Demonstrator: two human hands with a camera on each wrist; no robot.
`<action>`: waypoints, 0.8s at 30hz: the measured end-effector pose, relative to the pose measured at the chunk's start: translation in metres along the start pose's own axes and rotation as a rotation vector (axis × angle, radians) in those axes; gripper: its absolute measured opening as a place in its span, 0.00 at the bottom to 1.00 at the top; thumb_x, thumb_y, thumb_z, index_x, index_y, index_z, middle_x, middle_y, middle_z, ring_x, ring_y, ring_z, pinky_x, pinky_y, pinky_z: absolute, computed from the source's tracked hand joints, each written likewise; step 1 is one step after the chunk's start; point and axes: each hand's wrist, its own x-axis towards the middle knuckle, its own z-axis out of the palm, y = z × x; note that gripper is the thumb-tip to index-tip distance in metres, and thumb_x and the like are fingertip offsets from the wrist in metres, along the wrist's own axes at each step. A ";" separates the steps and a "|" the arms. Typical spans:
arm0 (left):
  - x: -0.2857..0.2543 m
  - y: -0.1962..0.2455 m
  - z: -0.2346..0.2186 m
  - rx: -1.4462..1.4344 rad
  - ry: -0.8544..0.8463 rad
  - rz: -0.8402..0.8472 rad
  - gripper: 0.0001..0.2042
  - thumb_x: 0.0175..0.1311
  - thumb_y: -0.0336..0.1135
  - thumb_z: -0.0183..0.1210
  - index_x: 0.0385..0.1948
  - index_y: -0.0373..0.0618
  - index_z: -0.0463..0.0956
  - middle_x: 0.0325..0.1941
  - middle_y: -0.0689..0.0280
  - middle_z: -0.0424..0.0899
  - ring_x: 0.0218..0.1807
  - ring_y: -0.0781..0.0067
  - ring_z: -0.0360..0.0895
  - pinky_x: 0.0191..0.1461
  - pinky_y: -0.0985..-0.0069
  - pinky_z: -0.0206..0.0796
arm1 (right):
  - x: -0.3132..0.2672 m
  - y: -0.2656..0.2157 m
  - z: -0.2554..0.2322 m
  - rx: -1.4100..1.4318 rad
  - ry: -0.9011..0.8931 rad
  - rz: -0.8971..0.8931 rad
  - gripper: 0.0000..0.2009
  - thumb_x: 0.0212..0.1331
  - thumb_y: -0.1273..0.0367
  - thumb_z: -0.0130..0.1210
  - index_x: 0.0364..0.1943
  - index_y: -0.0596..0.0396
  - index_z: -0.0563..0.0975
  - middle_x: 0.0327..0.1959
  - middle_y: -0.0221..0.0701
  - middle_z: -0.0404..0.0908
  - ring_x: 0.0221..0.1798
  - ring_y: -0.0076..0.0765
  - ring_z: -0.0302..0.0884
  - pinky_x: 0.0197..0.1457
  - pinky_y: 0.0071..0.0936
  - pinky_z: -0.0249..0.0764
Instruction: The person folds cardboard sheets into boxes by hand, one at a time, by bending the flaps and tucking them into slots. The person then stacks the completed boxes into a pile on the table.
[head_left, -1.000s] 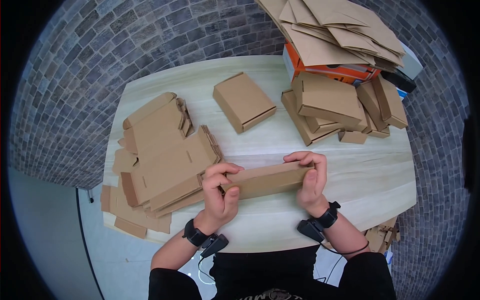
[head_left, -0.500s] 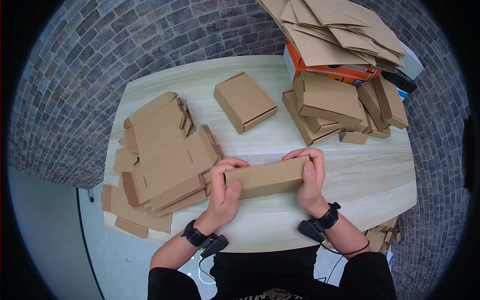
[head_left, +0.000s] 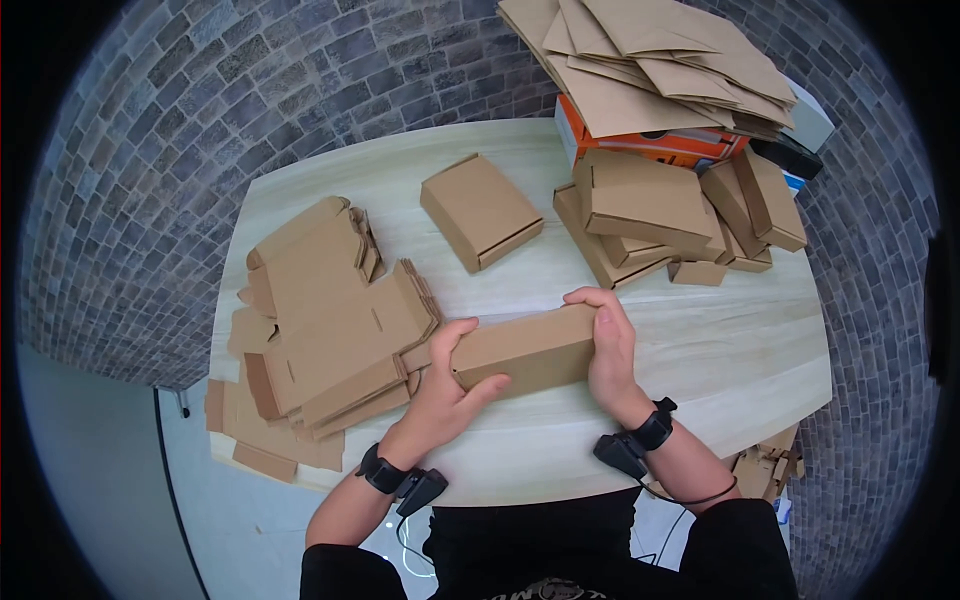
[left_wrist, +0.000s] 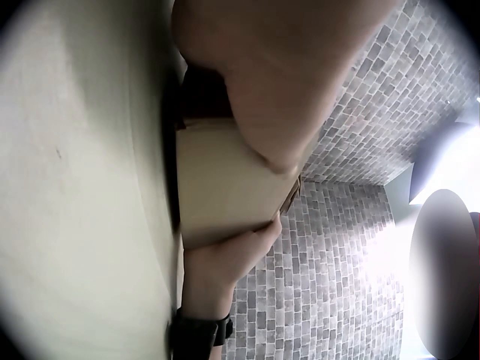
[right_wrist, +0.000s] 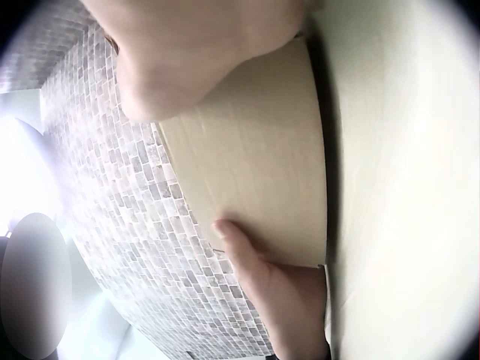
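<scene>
A small brown cardboard box point(head_left: 525, 345) lies between both hands at the front middle of the table, its long side toward the person. My left hand point(head_left: 440, 395) grips its left end, thumb along the front side and fingers bent over the far edge. At the opposite end, my right hand point(head_left: 612, 355) holds the box with its thumb near the top corner and fingers round the back. In the left wrist view the plain front panel point(left_wrist: 225, 180) stands close over the tabletop. The right wrist view shows the left thumb point(right_wrist: 236, 240) lying on that same panel.
Flat, unfolded cardboard blanks point(head_left: 335, 330) are stacked to the left. One folded box point(head_left: 482, 212) sits at the back middle. Several more folded boxes point(head_left: 645, 200) are piled at the back right, beside an orange carton point(head_left: 650, 146) topped with brown paper sheets point(head_left: 660, 60).
The held box has come down and tipped so its top faces up more. My left thumb has stretched out along the front, and the right fingers have shifted round the end. The head view has moved slightly.
</scene>
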 end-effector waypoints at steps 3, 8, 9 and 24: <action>0.000 -0.002 0.002 -0.033 -0.032 -0.033 0.33 0.58 0.32 0.64 0.61 0.42 0.51 0.56 0.52 0.65 0.55 0.60 0.70 0.58 0.68 0.64 | 0.004 0.002 -0.004 0.079 -0.083 0.029 0.17 0.70 0.58 0.42 0.52 0.57 0.68 0.45 0.30 0.71 0.48 0.23 0.67 0.53 0.22 0.64; 0.006 0.006 -0.004 -0.015 -0.075 -0.072 0.36 0.56 0.32 0.66 0.61 0.45 0.48 0.52 0.56 0.68 0.53 0.67 0.70 0.56 0.68 0.65 | 0.011 -0.005 -0.012 0.117 -0.233 0.157 0.20 0.64 0.64 0.54 0.58 0.52 0.64 0.45 0.28 0.69 0.49 0.23 0.66 0.54 0.23 0.65; 0.006 0.009 -0.006 -0.014 -0.065 -0.065 0.36 0.56 0.32 0.66 0.61 0.45 0.48 0.52 0.56 0.68 0.53 0.67 0.70 0.56 0.68 0.65 | 0.012 -0.008 -0.013 0.111 -0.272 0.199 0.23 0.62 0.65 0.57 0.59 0.50 0.63 0.45 0.28 0.69 0.49 0.23 0.66 0.54 0.24 0.65; 0.008 0.023 -0.046 -0.319 0.087 -0.128 0.29 0.63 0.34 0.57 0.63 0.47 0.53 0.55 0.62 0.68 0.56 0.69 0.67 0.59 0.72 0.61 | 0.007 0.003 -0.020 0.227 -0.513 0.281 0.26 0.62 0.61 0.57 0.60 0.57 0.63 0.43 0.28 0.75 0.41 0.21 0.73 0.40 0.24 0.73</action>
